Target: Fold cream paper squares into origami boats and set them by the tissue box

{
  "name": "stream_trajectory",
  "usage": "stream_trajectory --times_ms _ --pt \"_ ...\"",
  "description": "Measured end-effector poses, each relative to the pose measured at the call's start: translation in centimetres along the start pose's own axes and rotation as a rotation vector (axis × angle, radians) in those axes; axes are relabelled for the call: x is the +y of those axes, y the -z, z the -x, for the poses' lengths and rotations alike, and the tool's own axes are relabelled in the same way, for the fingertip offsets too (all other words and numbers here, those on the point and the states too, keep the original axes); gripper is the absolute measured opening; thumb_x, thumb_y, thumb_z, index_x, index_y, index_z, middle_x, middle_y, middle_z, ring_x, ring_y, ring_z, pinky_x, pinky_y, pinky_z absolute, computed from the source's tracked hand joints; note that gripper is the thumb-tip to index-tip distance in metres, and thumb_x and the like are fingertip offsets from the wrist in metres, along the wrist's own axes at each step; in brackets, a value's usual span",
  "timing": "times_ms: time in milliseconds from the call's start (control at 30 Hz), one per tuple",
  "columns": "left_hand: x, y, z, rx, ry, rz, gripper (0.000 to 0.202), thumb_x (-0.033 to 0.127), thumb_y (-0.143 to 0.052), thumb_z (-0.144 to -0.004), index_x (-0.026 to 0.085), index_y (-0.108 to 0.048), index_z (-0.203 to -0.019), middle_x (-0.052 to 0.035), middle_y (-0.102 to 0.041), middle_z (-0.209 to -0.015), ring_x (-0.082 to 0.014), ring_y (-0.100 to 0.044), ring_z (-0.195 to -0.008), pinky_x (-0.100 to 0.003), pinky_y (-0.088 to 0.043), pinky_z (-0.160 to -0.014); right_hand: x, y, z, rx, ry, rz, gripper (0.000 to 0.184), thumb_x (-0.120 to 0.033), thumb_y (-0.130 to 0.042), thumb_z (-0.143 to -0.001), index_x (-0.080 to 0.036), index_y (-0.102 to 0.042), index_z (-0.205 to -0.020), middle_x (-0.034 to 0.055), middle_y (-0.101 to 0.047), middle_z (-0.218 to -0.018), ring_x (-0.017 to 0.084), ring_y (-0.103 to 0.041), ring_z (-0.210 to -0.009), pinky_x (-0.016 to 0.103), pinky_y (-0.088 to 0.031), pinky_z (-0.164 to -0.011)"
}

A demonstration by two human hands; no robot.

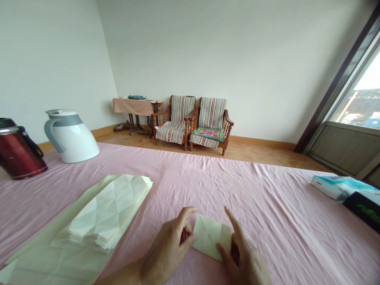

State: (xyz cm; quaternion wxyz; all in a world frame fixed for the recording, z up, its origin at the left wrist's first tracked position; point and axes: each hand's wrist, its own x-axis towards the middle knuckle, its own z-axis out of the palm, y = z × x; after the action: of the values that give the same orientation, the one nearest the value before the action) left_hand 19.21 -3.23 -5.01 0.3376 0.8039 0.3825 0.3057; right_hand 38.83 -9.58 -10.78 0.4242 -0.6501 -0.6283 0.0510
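A small folded cream paper lies on the pink tablecloth near the front edge. My left hand pinches its left edge with thumb and curled fingers. My right hand holds the right side, thumb on the lower corner and forefinger stretched along the upper edge. A stack of creased cream paper sheets rests to the left, on a larger cream sheet.
A white jug and a red thermos stand at the far left. A teal-and-white box and a dark object lie at the right edge. Two striped wooden chairs and a side table stand by the far wall.
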Motion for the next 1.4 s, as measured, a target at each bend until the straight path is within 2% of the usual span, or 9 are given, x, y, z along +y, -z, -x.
stream_trajectory --times_ms 67,200,300,433,567,1400 --pt "0.2 -0.1 0.1 0.0 -0.023 -0.025 0.04 0.005 -0.055 -0.082 0.023 -0.05 -0.117 0.0056 -0.059 -0.072 -0.0111 -0.056 -0.064 -0.02 -0.041 -0.064 0.4 0.0 -0.1 -0.009 0.062 0.056 0.058 -0.038 -0.045 -0.092 -0.02 -0.035 -0.146 -0.0005 -0.061 -0.06 0.017 -0.057 -0.05 0.024 -0.041 -0.046" --pt "0.4 0.0 0.2 -0.018 -0.071 -0.125 0.023 0.003 -0.056 -0.082 0.021 -0.059 -0.096 0.0032 -0.06 -0.076 -0.0118 -0.056 -0.069 -0.02 -0.04 -0.066 1.4 -0.2 -0.2 -0.071 0.202 0.121 0.043 -0.036 -0.042 -0.093 -0.025 -0.052 -0.134 0.0045 -0.07 -0.08 0.02 -0.065 -0.064 0.028 -0.048 -0.057" --pt "0.4 -0.1 0.1 -0.024 -0.09 -0.169 0.017 0.005 -0.057 -0.084 0.02 -0.063 -0.087 0.0015 -0.061 -0.078 -0.013 -0.057 -0.073 -0.021 -0.039 -0.067 1.8 -0.3 -0.2 -0.112 0.222 0.14 0.043 -0.032 -0.039 -0.093 -0.024 -0.053 -0.133 0.0052 -0.072 -0.088 0.02 -0.067 -0.07 0.03 -0.05 -0.061" --pt "0.2 -0.1 0.0 -0.032 -0.094 -0.171 0.016 0.008 -0.058 -0.087 0.02 -0.067 -0.089 0.0009 -0.061 -0.078 -0.0131 -0.057 -0.073 -0.021 -0.039 -0.066 1.7 -0.1 -0.1 -0.15 0.229 0.185 0.042 -0.03 -0.038 -0.093 -0.024 -0.055 -0.13 0.0049 -0.072 -0.093 0.02 -0.067 -0.073 0.031 -0.05 -0.065" --pt "0.2 -0.1 0.0 -0.049 -0.093 -0.185 0.018 0.007 -0.057 -0.087 0.021 -0.07 -0.089 0.0005 -0.061 -0.078 -0.0131 -0.058 -0.074 -0.021 -0.039 -0.066 1.4 0.1 -0.3 -0.178 0.257 0.23 0.037 -0.029 -0.038 -0.093 -0.025 -0.062 -0.121 0.0028 -0.071 -0.087 0.018 -0.066 -0.068 0.03 -0.048 -0.062" --pt "0.4 -0.2 0.0 -0.067 -0.11 -0.275 0.018 0.008 -0.055 -0.088 0.018 -0.067 -0.079 -0.0016 -0.06 -0.078 -0.0145 -0.059 -0.075 -0.022 -0.045 -0.069 0.8 -0.1 -0.7 -0.128 0.301 0.338 0.034 -0.026 -0.039 -0.091 -0.026 -0.065 -0.113 0.002 -0.07 -0.082 0.018 -0.065 -0.065 0.029 -0.046 -0.062"
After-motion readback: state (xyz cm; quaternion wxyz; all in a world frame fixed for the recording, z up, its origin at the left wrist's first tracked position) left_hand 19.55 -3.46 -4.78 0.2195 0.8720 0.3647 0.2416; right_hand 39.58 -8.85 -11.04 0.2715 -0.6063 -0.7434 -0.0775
